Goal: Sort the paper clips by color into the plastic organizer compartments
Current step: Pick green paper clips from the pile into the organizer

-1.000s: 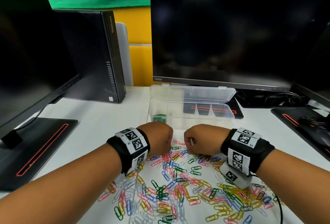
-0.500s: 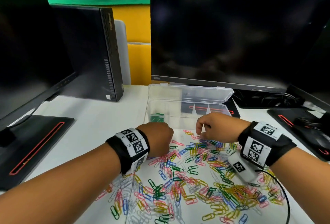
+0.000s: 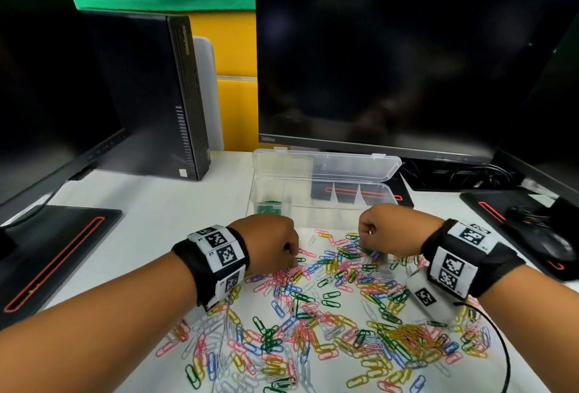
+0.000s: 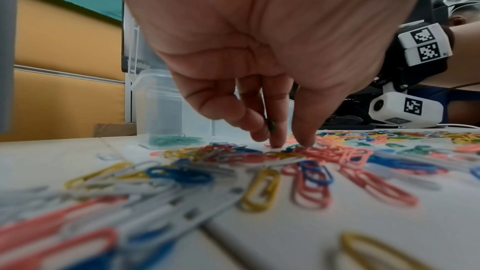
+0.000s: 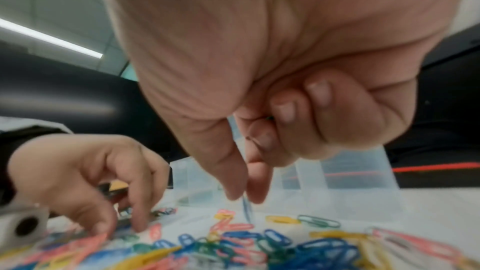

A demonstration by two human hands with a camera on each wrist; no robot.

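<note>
Head view — left hand pinching a green paper clip, right hand pinching a blue paper clip, both over the mixed pile — organizer behind.

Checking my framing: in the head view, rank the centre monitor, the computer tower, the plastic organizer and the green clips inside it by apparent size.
1. centre monitor
2. computer tower
3. plastic organizer, lid open
4. green clips

The organizer is nearer the camera, but the order holds.
</note>
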